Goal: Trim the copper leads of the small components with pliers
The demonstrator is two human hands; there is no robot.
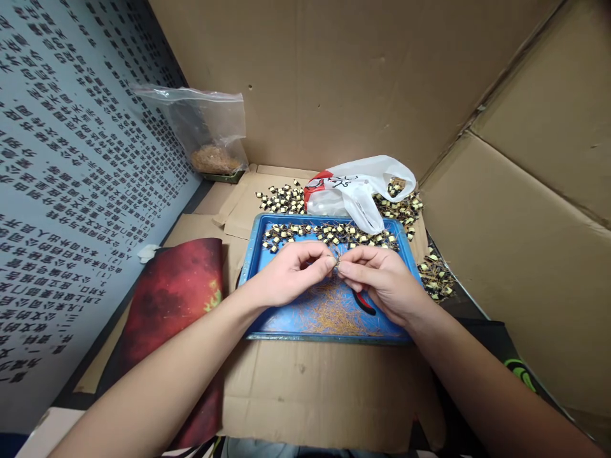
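Note:
Over a blue tray (329, 337), my left hand (300, 270) and my right hand (382, 277) meet fingertip to fingertip. Both are closed in a pinch on one small coil part with thin copper-coloured wires (338, 254); the fingers cover most of its body. Under my right palm shows a red and black curved tool handle (365, 303), and the rest of that tool is hidden, so I cannot tell whether the hand touches it. Similar black and yellow coil parts (334, 234) line the tray's far side. Loose wire clippings (338, 315) cover its near floor.
Behind the tray, a white and red plastic bag (353, 184) lies over more coil parts (284, 198). Another pile (436, 277) is at the right. A clear zip bag (210, 127) stands back left, near a red patterned mat (176, 299). Cardboard walls (334, 76) enclose the back and right.

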